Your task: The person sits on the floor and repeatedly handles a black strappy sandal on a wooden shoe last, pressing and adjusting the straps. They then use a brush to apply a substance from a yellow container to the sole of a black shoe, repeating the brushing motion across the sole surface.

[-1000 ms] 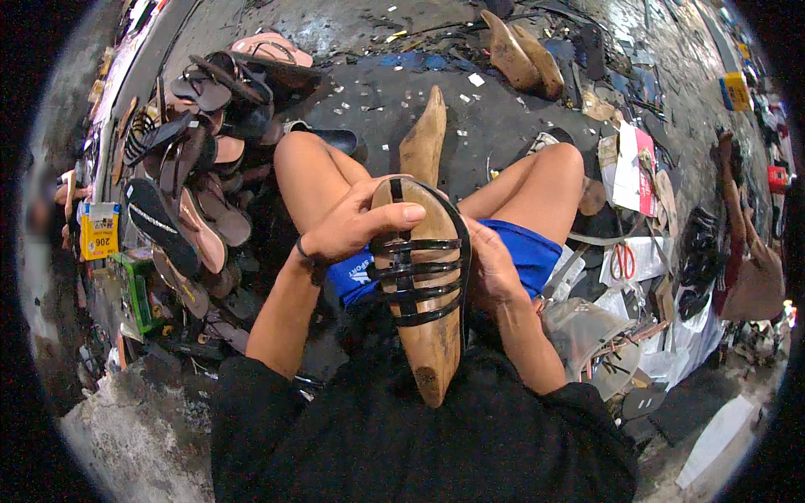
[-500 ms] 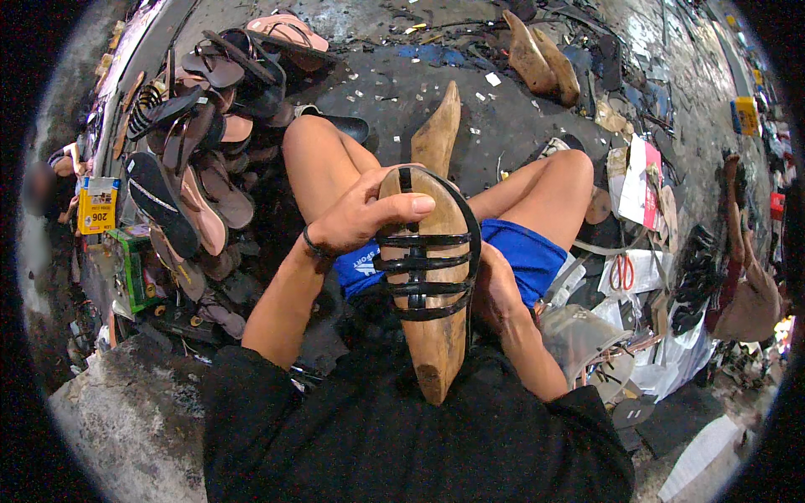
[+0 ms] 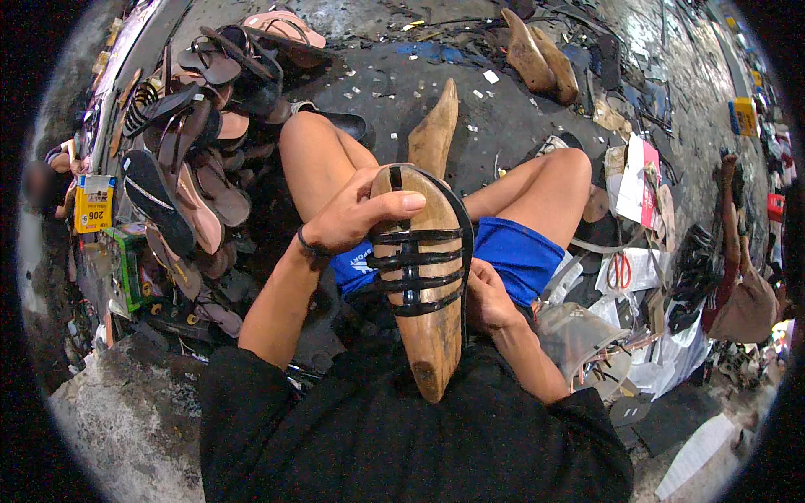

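Sandal (image 3: 411,267) stays clasped by the left hand (image 3: 356,210), apparently its main support; the right hand (image 3: 493,295) has slid nearer, its grip hidden

The person (image 3: 419,469) wore a black top (image 3: 411,427) with short, loose sleeves (image 3: 243,377), bright blue shorts (image 3: 520,256) bearing white print (image 3: 362,261) on the left side, and a thin dark band (image 3: 310,244) around the left wrist (image 3: 322,235).

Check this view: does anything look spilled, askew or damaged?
Loose white scraps lie scattered across the dark floor, and the sandals at left are heaped at mixed angles, so both look untidy. The black straps over the wooden last in the left hand show no obvious damage.
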The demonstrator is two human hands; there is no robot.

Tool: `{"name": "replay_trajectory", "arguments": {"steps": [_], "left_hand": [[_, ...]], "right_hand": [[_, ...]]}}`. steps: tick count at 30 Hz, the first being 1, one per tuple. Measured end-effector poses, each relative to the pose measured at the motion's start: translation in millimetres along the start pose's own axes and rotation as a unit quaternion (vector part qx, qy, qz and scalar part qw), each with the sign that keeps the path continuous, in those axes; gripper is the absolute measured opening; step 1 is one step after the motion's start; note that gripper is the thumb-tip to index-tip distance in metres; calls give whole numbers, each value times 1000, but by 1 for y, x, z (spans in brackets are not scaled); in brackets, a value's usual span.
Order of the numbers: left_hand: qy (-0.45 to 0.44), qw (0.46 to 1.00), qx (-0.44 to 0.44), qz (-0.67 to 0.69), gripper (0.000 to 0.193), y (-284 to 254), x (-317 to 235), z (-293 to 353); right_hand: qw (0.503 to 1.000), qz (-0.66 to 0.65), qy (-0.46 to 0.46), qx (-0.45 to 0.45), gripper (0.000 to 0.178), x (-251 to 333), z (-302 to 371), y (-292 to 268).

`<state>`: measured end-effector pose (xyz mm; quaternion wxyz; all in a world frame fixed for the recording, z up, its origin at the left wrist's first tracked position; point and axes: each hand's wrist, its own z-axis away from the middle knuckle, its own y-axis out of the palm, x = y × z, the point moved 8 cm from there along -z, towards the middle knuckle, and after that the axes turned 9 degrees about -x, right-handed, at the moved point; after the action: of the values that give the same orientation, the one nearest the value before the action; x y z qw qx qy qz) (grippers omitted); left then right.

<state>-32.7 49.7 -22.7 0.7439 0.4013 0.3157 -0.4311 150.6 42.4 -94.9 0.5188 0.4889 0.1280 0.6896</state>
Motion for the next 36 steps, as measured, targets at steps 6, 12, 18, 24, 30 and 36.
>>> {"name": "replay_trajectory", "arguments": {"steps": [6, 12, 18, 24, 30, 36], "left_hand": [[19, 999, -8, -31, 47, 19, -3, -12], [116, 970, 126, 172, 61, 43, 12, -28], [-17, 914, 85, 396, 55, 43, 75, 2], [51, 965, -76, 247, 35, 29, 78, 12], [7, 963, -98, 249, 46, 31, 90, 23], [33, 980, -124, 152, 45, 28, 98, 32]], "right_hand": [[909, 280, -194, -239, 39, 126, -33, -15], [798, 585, -137, 43, 69, 170, -89, 85], [767, 616, -172, 52, 41, 158, -86, 92], [784, 580, -219, 37, 33, 154, -83, 94], [783, 577, -230, 28, 31, 157, -84, 95], [796, 561, -225, 21, 29, 155, -87, 91]]}}
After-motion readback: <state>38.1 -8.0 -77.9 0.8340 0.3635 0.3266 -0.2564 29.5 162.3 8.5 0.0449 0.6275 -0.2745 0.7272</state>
